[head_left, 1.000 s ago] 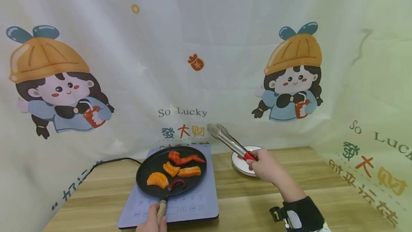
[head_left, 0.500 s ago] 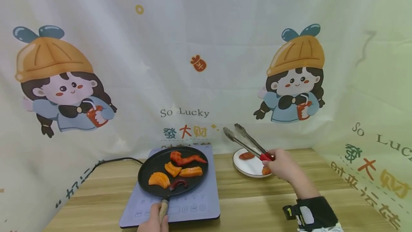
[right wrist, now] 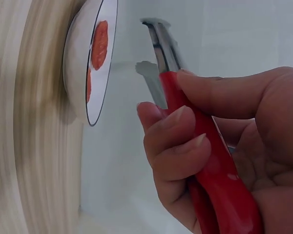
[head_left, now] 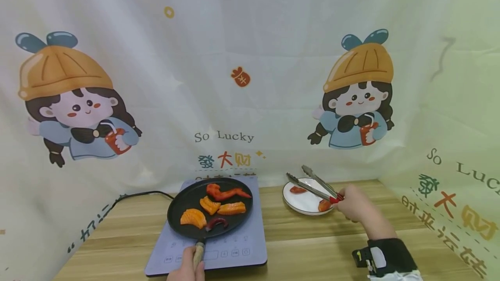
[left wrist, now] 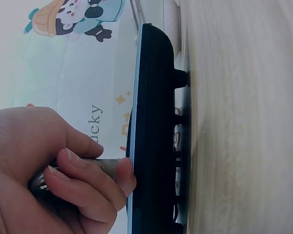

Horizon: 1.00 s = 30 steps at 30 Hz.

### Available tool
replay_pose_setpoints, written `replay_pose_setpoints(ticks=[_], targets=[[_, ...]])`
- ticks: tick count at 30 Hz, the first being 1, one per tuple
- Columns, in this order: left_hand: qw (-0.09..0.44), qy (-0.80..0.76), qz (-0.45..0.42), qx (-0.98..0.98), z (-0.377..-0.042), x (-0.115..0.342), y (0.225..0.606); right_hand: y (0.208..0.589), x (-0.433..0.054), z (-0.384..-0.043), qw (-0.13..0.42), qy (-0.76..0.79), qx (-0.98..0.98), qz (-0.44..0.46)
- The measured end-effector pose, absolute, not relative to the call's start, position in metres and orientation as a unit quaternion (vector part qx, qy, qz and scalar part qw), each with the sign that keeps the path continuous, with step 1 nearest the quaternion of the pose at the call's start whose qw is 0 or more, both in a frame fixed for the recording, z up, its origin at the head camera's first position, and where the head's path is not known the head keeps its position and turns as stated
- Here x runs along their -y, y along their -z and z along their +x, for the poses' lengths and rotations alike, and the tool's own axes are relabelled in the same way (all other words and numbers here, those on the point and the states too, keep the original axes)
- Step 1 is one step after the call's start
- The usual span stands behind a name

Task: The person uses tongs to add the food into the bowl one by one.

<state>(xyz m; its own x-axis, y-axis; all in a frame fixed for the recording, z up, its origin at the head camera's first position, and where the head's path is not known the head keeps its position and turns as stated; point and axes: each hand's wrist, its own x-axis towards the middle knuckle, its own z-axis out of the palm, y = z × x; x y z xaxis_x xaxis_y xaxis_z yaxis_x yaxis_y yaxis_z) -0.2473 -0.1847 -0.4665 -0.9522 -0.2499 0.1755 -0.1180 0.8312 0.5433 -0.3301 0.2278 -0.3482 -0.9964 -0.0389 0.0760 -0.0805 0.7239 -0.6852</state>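
My left hand [head_left: 187,269] grips the wooden handle [head_left: 198,253] of a black frying pan [head_left: 183,229]; in the left wrist view its fingers curl round that handle. The pan holds orange food slices [head_left: 193,218], a red wing-like piece [head_left: 224,192] and a dark red curved piece [head_left: 216,223]. My right hand [head_left: 357,205] holds red-handled metal tongs [head_left: 314,189], their arms spread apart and nothing between the tips. Below the tongs stands a white plate [head_left: 304,203] with two reddish food pieces, one at the back [head_left: 298,189] and one at the front right [head_left: 324,205].
Under the pan is a pale induction cooker [head_left: 250,250], its black cable [head_left: 144,193] running off to the left. The wooden table [head_left: 304,250] ends at a printed cloth backdrop [head_left: 273,99] behind and on the right. A black band [head_left: 390,257] wraps the right wrist.
The right hand has moved right and slightly down, bringing the tongs from beside the plate to over it. Their arms have spread wider. My left hand stays on the pan handle.
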Motion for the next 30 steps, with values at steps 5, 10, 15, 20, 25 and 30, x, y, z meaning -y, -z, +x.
replay_pose_setpoints(ticks=[5, 10, 15, 20, 25, 30], targets=[[0.132, 0.278, 0.087, 0.947, -0.26, 0.194, 0.49, 0.351, -0.227, -0.328, 0.014, -0.365, 0.931, 0.026], [0.132, 0.277, 0.086, 0.948, -0.266, 0.196, 0.498, 0.352, -0.224, -0.329, 0.024, -0.355, 0.935, 0.008], [0.134, 0.272, 0.086, 0.949, -0.264, 0.196, 0.496, 0.351, -0.222, -0.329, 0.023, -0.351, 0.936, 0.001], [0.144, 0.267, 0.081, 0.949, -0.263, 0.197, 0.495, 0.351, -0.22, -0.33, 0.01, -0.354, 0.935, 0.005], [0.148, 0.266, 0.078, 0.949, -0.265, 0.198, 0.498, 0.353, -0.218, -0.332, 0.004, -0.367, 0.93, 0.005], [0.145, 0.266, 0.08, 0.95, -0.265, 0.198, 0.498, 0.356, -0.216, -0.334, 0.01, -0.371, 0.929, 0.015]])
